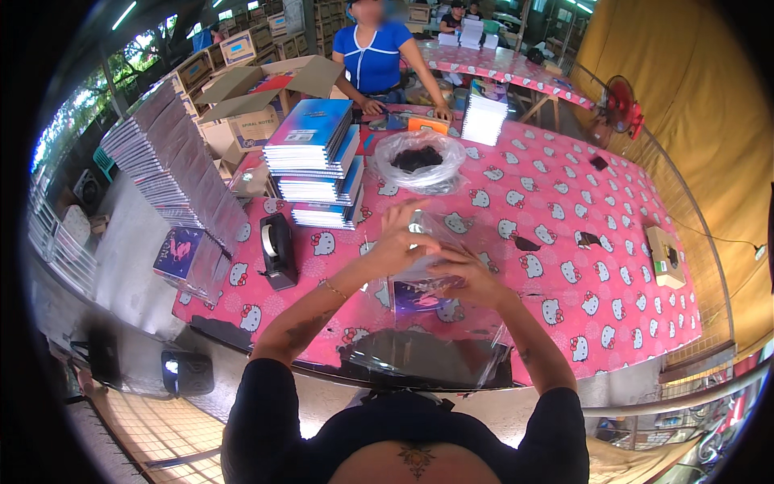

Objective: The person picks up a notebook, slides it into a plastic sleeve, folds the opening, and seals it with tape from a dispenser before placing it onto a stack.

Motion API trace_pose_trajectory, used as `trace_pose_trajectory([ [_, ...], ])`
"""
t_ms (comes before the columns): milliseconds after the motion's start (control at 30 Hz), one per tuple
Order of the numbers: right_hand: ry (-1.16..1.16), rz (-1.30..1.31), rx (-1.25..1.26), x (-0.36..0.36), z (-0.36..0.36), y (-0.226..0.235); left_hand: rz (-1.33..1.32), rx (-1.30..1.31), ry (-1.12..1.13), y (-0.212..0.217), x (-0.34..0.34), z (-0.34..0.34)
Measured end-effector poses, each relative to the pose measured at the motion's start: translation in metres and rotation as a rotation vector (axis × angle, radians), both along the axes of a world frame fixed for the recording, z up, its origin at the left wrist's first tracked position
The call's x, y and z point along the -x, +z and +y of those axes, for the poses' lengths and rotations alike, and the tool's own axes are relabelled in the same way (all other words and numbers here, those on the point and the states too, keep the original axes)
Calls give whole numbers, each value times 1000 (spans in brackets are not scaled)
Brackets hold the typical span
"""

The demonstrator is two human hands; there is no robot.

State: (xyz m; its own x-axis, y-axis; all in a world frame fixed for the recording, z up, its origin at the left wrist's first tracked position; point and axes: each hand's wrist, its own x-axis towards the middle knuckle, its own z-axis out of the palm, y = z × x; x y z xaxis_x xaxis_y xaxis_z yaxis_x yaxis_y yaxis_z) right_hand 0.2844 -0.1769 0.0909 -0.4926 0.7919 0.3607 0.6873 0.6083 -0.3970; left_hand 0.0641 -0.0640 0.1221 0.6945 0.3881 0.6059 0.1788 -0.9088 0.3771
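- A notebook (423,297) with a dark purple cover lies on the table near its front edge, partly hidden beneath the hands.
- Clear plastic (442,227) bunches around and above it, glossy and crinkled.
- The left grip (401,246) is partly closed at the plastic, its fingers bent; I cannot tell whether it pinches the film.
- The right grip (468,274) is curled in over the notebook, close to the left; its hold on the film cannot be told either.
- The table (504,218) has a pink cover with cat-face prints, and a dark patch shows at its near edge.
- Left of the hands stands a black tape dispenser (277,252).
- Beyond it rises a stack of blue spiral notebooks (314,133), beside a clear bag (443,173) with dark contents.
- At the far left leans a tall stack of wrapped notebooks (181,161).
- A small cardboard box (664,256) sits by the right edge.
- Across the table stands a person in a blue top (375,60), near an open carton (254,125).
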Motion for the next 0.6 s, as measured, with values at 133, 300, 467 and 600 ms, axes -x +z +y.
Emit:
trace_pose_trajectory([
  [133,-23,30,71,6,-7,9,67,-69,118,-30,-10,4],
  [300,-22,41,18,10,-10,22,-30,88,302,0,-7,-14],
  [467,-221,782,569,-26,54,-8,190,-143,-18,51,19,-60],
  [600,-195,690,878,-24,82,6,-171,61,-83,74,19,-52],
])
